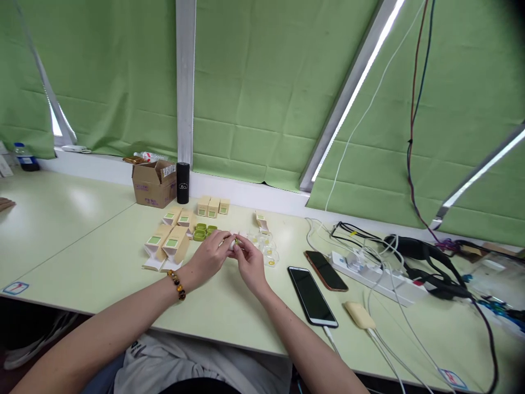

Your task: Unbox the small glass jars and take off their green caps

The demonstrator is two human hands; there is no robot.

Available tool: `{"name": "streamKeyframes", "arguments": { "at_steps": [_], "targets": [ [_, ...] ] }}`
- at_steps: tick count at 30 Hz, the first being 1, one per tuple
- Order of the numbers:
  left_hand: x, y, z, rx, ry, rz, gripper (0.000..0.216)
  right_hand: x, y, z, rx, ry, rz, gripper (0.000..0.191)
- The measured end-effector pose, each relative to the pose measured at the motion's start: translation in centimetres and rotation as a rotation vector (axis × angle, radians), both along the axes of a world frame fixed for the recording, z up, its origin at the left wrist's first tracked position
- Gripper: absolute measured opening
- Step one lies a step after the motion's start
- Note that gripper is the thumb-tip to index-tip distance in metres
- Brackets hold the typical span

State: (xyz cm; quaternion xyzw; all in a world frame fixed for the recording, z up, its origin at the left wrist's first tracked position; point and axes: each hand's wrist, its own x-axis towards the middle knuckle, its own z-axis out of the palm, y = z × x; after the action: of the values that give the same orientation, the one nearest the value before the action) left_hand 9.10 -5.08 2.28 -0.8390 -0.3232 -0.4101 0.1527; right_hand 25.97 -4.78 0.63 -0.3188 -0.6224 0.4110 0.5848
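A small, rounded white-and-green piece (232,245) is being held just above the pale green tabletop (229,312), near the centre of the frame. It is being pinched from both sides by the bent fingers of the left hand (210,253) and the right hand (250,264); its exact form is being hidden by them. By judgement, a fine two-handed handling step is being carried out, perhaps a fitting or an opening. For the next move, a steady hold by one hand seems to be called for while the piece is being worked by the other. Left of centre, small green plastic containers (200,233) and tan cardboard boxes with green labels (176,244) are being left untouched; right of centre, so are clear plastic cups with yellow spots (269,253).
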Motion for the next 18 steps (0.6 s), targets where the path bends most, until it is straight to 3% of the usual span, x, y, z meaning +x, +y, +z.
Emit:
{"name": "streamKeyframes", "arguments": {
  "at_steps": [12,18],
  "targets": [
    [0.0,-0.2,-0.2,0.007,0.021,-0.004,0.036,0.3,0.6,-1.1,0.054,-0.104,-0.058,0.043],
    [-0.2,-0.1,-0.2,-0.025,-0.012,-0.043,0.038,0.4,0.3,-0.7,0.088,-0.173,-0.067,0.042]
  ]
}}
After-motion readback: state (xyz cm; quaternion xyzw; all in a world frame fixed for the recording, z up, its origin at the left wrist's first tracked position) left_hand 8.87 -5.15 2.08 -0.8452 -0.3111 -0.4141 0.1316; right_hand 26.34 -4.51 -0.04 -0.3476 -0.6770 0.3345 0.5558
